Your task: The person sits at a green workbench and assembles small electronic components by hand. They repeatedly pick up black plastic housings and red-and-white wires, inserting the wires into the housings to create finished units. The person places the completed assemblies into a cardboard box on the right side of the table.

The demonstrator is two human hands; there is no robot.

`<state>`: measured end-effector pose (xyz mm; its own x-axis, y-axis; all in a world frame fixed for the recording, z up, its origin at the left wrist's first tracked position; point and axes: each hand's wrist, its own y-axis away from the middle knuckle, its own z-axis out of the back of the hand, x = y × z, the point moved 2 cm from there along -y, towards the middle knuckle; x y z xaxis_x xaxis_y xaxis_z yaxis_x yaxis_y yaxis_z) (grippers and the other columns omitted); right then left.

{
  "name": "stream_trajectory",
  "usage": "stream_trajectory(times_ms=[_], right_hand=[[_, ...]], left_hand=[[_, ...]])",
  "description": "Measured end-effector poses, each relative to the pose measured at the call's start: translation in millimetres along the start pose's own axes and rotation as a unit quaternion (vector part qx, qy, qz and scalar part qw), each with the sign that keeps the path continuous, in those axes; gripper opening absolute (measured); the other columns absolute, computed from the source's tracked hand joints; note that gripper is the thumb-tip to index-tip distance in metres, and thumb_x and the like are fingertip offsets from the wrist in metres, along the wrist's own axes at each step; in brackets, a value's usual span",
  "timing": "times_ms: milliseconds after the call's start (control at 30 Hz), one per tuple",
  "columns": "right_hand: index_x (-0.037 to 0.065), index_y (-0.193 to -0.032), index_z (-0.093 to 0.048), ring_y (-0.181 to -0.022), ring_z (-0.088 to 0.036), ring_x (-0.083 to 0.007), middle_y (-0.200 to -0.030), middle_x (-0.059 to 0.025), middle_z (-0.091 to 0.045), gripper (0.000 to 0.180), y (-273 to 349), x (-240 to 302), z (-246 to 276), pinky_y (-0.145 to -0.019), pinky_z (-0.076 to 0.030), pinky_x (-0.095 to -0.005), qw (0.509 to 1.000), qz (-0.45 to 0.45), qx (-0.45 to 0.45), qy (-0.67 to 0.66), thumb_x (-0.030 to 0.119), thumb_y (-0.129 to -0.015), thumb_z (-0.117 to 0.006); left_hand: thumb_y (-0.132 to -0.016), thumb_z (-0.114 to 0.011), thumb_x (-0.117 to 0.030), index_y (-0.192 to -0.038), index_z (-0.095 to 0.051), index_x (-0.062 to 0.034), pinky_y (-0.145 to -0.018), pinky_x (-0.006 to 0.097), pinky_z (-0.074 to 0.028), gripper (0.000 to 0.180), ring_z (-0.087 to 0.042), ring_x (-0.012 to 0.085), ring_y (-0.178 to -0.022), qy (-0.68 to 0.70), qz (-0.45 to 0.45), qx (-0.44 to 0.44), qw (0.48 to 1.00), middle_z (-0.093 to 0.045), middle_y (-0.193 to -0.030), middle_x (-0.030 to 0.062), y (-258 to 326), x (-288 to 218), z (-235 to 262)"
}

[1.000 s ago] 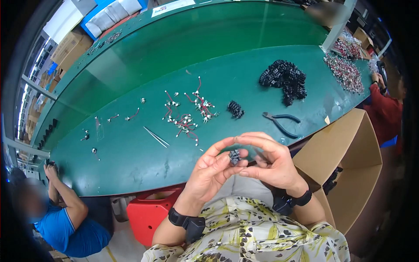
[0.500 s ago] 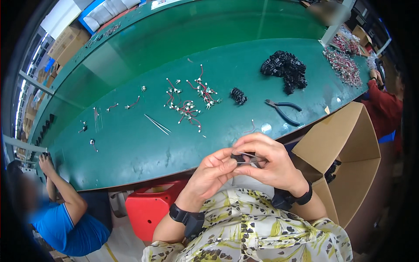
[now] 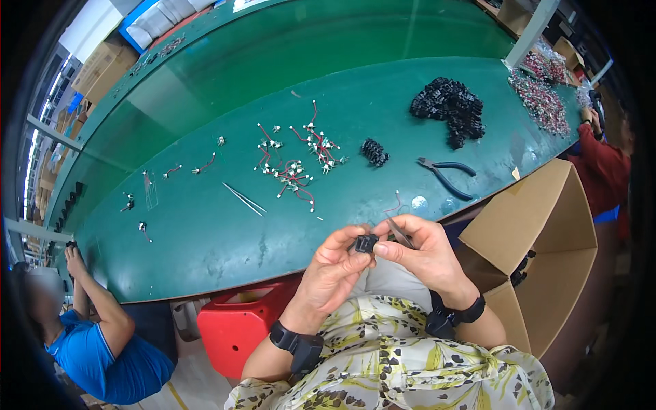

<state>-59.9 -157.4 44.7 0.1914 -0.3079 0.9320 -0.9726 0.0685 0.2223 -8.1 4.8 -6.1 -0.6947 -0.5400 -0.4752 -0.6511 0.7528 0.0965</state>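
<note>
Green desk [image 3: 205,239] sits higher in my view than a second ago; hands dropped toward lap. Left hand [image 3: 333,270] pinching small black connector [image 3: 366,242], now clear of fingers. Right hand [image 3: 427,253] pinching same part, thin metal tool tucked in. Work mid-step, I judge.

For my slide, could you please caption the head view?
Both hands, left hand and right hand, pinch a small black part above a green table.
</note>
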Motion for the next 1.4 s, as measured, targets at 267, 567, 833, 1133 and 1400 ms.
stream_trajectory(times_ms=[267, 567, 833, 1133, 1400], right_hand=[[0.0, -0.107, -0.063, -0.093, -0.058, -0.0073, -0.098, -0.0017, -0.064, 0.022, -6, -4, 3, -0.082, -0.049, -0.025, 0.998, 0.032, -0.026, 0.054, 0.009, -0.088, -0.071], [0.002, -0.094, -0.069, -0.066, -0.059, -0.0237, -0.077, -0.0111, -0.062, 0.017, -70, 58, 17, -0.061, -0.047, -0.0343, 0.847, 0.218, -0.068, 0.481, 0.012, -0.08, -0.072], [0.007, -0.091, -0.071, -0.086, -0.063, -0.0312, -0.092, -0.0105, -0.062, 0.017, -139, 58, -5, -0.075, -0.049, -0.0424, 0.762, 0.169, 0.04, 0.624, 0.017, -0.077, -0.073], [0.003, -0.085, -0.071, -0.072, -0.064, -0.0316, -0.079, -0.0136, -0.066, 0.015, -154, 75, -13, -0.068, -0.05, -0.0397, 0.721, 0.089, 0.107, 0.679, 0.013, -0.074, -0.07], [0.0, -0.084, -0.07, -0.063, -0.058, -0.0114, -0.074, -0.0047, -0.068, 0.018, -150, 72, 2, -0.058, -0.045, -0.0278, 0.922, -0.011, 0.153, 0.356, 0.017, -0.08, -0.07]], left_hand=[[-0.09, -0.066, -0.01, -0.126, -0.056, -0.011, -0.09, 0.035, -0.05, 0.038, -0.06, 0.0213, -0.103, -0.04, -0.026, -0.035, 0.998, -0.056, -0.123, 0.0098, -7, -13, -14], [-0.092, -0.063, -0.01, -0.128, -0.052, -0.0011, -0.086, 0.032, -0.053, 0.038, -0.062, 0.0188, -0.095, -0.044, -0.011, -0.052, 0.998, -0.059, -0.114, 0.013, -5, -32, 2], [-0.094, -0.059, -0.008, -0.13, -0.05, -0.0002, -0.087, 0.033, -0.053, 0.038, -0.062, 0.0196, -0.096, 0.007, -0.005, -0.041, 0.999, -0.059, -0.114, 0.0131, -13, -33, 15], [-0.096, -0.053, -0.004, -0.133, -0.048, 0.001, -0.091, 0.035, -0.053, 0.038, -0.062, 0.0221, -0.103, 0.026, 0.007, -0.034, 0.999, -0.058, -0.116, 0.0141, -14, -36, 14], [-0.095, -0.054, -0.003, -0.13, -0.05, 0.0019, -0.091, 0.035, -0.054, 0.035, -0.064, 0.0225, -0.101, 0.016, -0.018, -0.072, 0.997, -0.06, -0.114, 0.0145, -20, -34, 8]])
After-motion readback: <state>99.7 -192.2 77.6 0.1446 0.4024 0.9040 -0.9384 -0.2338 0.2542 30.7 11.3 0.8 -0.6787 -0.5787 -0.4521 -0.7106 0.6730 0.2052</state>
